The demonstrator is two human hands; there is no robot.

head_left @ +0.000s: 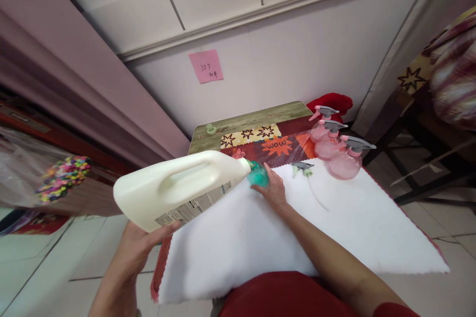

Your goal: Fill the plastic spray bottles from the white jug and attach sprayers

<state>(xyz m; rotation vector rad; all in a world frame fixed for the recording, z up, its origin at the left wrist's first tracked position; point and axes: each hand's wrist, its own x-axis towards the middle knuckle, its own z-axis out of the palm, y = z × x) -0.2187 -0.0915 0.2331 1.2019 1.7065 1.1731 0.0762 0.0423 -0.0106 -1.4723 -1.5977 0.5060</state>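
Note:
My left hand (143, 240) grips the lower end of a large cream-coloured detergent jug (186, 183), tipped on its side. The jug's mouth points right and meets the neck of a small green spray bottle (258, 174) without its sprayer. My right hand (274, 185) is wrapped round the green bottle on the white cloth. To the right of that hand lies a grey and green spray head (303, 167) with a thin tube. Whether liquid is flowing between the two mouths, I cannot tell.
Pink spray bottles (345, 161) stand in a row at the table's right edge. A pale green cap (210, 128) sits on the wooden tabletop (245, 116) at the back. On the white wall behind hangs a pink note (206, 66). A bag of colourful pieces (63, 178) is at the left.

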